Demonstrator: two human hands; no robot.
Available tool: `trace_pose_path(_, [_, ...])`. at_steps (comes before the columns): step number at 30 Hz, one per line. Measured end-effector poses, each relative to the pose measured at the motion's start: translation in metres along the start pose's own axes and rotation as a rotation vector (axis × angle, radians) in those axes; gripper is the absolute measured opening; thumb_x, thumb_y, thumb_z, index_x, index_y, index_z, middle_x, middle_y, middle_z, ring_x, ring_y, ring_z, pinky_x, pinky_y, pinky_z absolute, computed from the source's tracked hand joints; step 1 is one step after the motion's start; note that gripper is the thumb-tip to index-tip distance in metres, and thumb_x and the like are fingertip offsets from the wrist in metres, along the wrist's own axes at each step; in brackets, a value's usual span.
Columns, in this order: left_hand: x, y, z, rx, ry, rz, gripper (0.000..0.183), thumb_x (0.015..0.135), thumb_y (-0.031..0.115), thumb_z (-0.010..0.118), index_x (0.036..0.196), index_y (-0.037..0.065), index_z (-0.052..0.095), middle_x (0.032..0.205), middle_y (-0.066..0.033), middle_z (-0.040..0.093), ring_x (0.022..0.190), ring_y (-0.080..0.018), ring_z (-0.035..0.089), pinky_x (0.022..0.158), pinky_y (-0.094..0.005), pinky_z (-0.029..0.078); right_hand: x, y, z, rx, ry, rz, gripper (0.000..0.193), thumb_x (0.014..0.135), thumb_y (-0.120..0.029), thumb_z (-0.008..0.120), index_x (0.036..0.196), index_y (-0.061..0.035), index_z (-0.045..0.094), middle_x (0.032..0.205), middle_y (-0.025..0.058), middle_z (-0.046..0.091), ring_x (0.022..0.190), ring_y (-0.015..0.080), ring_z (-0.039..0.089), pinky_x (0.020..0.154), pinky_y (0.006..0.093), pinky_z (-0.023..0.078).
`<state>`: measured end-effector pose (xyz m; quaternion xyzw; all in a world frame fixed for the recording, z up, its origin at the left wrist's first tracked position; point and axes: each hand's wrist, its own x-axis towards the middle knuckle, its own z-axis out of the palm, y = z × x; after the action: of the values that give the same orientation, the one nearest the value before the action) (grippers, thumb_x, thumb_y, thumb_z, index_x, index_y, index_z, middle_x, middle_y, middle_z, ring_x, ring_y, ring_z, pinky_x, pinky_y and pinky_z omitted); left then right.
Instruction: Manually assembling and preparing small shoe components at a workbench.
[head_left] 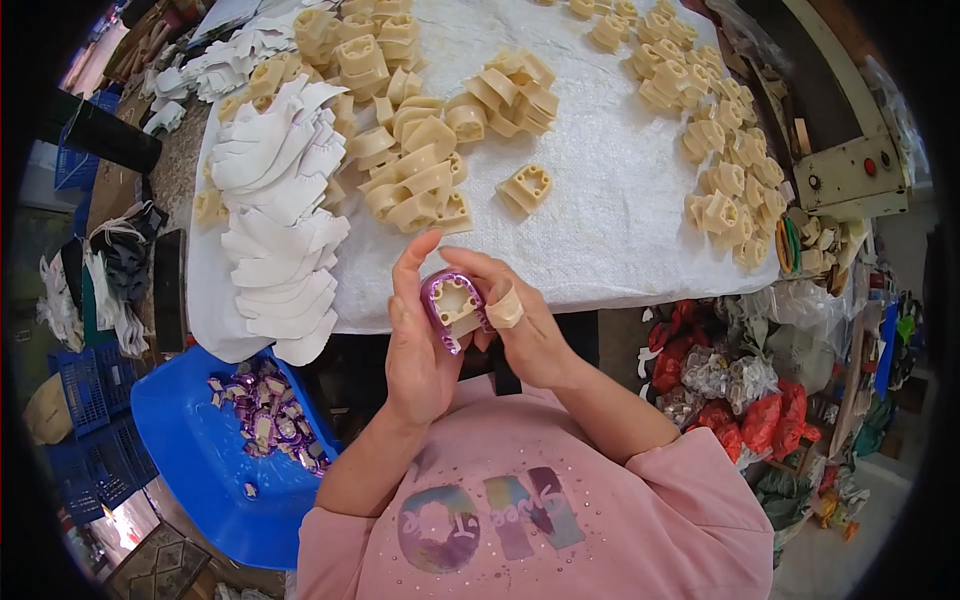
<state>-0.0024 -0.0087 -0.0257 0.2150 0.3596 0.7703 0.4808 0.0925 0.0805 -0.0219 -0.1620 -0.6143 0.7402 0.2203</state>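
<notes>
Between my two hands, just off the table's near edge, is a shoe heel [455, 300] with a beige hollow top and a shiny purple covering around its side. The purple edge at the rim looks notched. My left hand [412, 350] cups it from the left, forefinger raised. My right hand [530, 335] grips it from the right, with a beige wrap on one finger. Past my fingertips lies a pile of bare beige heels [415, 180], and one single heel [525, 188] sits apart. To the left, white cut pieces [280, 240] overlap in a long row.
A white woven sheet [590, 220] covers the table. More beige heels [725, 150] line its right side. Down left, a blue tub [190, 430] holds several purple-covered heels [268, 415]. Red and clear plastic bags [760, 415] lie at right, below a machine with buttons [850, 175].
</notes>
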Motion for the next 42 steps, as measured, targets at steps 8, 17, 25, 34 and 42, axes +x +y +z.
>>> trace_pose_path(8, [0.007, 0.006, -0.011, 1.000, -0.083, 0.387, 0.092, 0.089, 0.062, 0.037, 0.137, -0.012, 0.014, 0.104, -0.0215, 0.055, 0.082, -0.0285, 0.059, 0.073, -0.0325, 0.048, 0.019, -0.026, -0.016, -0.721, 0.009, -0.151, 0.032, 0.081, -0.028, 0.066, 0.096, -0.0009, 0.059, 0.075, 0.0106, 0.055, 0.066, 0.0247, 0.055, 0.060, 0.0340, 0.045])
trace_pose_path(17, [-0.005, 0.021, -0.003, 0.806, 0.021, 0.150, 0.041, 0.080, 0.008, 0.069, 0.116, 0.001, 0.051, 0.095, -0.0125, 0.056, 0.076, -0.0168, 0.060, 0.065, -0.0261, 0.049, 0.010, -0.010, -0.023, -0.286, 0.050, -0.154, 0.029, 0.091, -0.027, 0.054, 0.097, 0.0004, 0.059, 0.081, 0.0085, 0.059, 0.074, 0.0201, 0.055, 0.068, 0.0299, 0.044])
trace_pose_path(25, [-0.004, 0.046, 0.009, 1.111, -0.156, 0.352, 0.050, 0.065, -0.007, 0.069, 0.112, 0.004, 0.054, 0.087, -0.0110, 0.052, 0.067, -0.0227, 0.056, 0.056, -0.0305, 0.046, 0.017, -0.015, -0.035, 0.086, -0.197, 0.041, 0.013, 0.089, -0.015, 0.055, 0.087, -0.0032, 0.059, 0.079, 0.0024, 0.057, 0.073, 0.0111, 0.053, 0.064, 0.0241, 0.042])
trace_pose_path(34, [0.004, 0.034, 0.005, 1.107, -0.034, 0.371, 0.043, 0.063, 0.003, 0.077, 0.098, 0.002, 0.052, 0.076, -0.0098, 0.054, 0.058, -0.0189, 0.057, 0.051, -0.0287, 0.046, 0.011, -0.004, -0.026, 0.137, -0.024, 0.135, 0.017, 0.093, -0.019, 0.052, 0.091, -0.0028, 0.058, 0.077, 0.0009, 0.059, 0.063, 0.0058, 0.052, 0.055, 0.0226, 0.043])
trace_pose_path(42, [-0.001, 0.014, 0.018, 1.193, 0.134, 0.457, 0.044, 0.059, 0.004, 0.076, 0.093, -0.001, 0.049, 0.071, -0.0113, 0.053, 0.057, -0.0232, 0.057, 0.051, -0.0314, 0.047, 0.000, 0.004, -0.008, 0.128, 0.097, 0.040, 0.022, 0.094, -0.021, 0.049, 0.099, -0.0020, 0.060, 0.089, 0.0047, 0.062, 0.082, 0.0091, 0.055, 0.072, 0.0257, 0.046])
